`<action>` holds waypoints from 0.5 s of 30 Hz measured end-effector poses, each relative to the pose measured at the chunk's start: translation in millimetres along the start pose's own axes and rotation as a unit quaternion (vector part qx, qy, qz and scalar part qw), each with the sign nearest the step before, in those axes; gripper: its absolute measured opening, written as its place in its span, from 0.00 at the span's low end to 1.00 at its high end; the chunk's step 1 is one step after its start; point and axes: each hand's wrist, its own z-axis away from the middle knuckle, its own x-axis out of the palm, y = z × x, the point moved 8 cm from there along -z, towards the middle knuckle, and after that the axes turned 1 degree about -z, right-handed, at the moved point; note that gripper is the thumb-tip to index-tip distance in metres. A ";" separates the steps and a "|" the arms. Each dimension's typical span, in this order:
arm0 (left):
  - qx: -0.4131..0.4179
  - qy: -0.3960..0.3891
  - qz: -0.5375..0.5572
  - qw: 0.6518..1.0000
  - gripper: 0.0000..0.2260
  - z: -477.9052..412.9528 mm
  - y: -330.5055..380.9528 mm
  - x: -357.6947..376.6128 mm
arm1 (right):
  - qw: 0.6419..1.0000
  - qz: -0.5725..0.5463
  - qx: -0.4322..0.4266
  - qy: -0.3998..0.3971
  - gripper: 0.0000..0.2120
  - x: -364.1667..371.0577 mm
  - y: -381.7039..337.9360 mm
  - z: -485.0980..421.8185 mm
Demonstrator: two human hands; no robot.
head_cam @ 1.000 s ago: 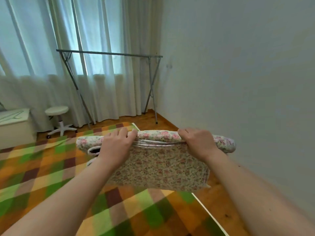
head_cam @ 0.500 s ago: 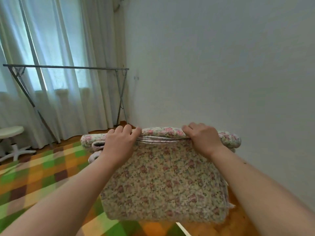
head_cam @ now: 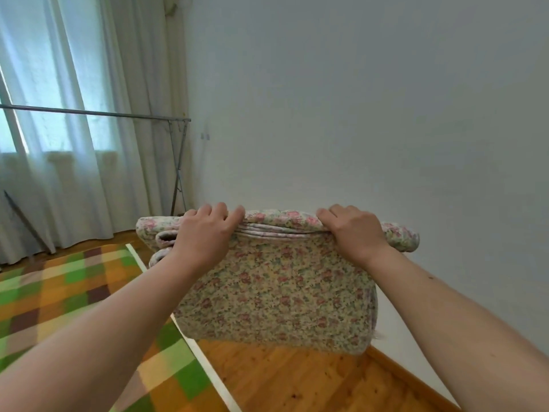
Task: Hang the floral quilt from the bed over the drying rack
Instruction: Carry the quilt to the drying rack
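Both hands, left hand (head_cam: 205,236) and right hand (head_cam: 353,233), hold the folded floral quilt (head_cam: 276,292) aloft, fingers clamped on its top fold; the drying rack (head_cam: 118,115) stands well apart.

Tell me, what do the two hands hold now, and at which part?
Both the left hand and the right hand hold the folded floral quilt by its upper folded edge, one hand toward each end.

Drying rack (head_cam: 98,114) cut off left; quilt (head_cam: 276,292) hides fingertips.
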 end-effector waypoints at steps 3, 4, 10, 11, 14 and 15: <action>0.003 -0.003 -0.002 1.000 0.21 -21.9 16.5 12.2 | 1.000 -0.008 0.001 -0.002 0.22 15.1 25.9 -3.9; 0.005 -0.005 -0.004 1.000 0.21 -29.2 21.4 17.7 | 1.000 -0.009 0.002 -0.006 0.22 21.3 33.5 -5.8; 0.019 -0.021 -0.016 0.999 0.19 -68.2 43.0 62.2 | 1.000 -0.003 0.003 -0.028 0.23 69.1 74.6 -16.8; 0.020 -0.017 -0.013 1.000 0.19 -75.7 46.1 72.4 | 1.000 0.000 0.002 -0.029 0.23 78.9 82.8 -20.7; 0.020 -0.024 -0.013 0.999 0.19 -96.0 49.0 98.7 | 0.999 0.009 -0.004 -0.033 0.23 103.6 100.6 -37.0; 0.016 -0.026 -0.016 0.999 0.20 -106.8 48.5 113.2 | 0.999 0.008 -0.010 -0.033 0.23 117.5 108.8 -47.7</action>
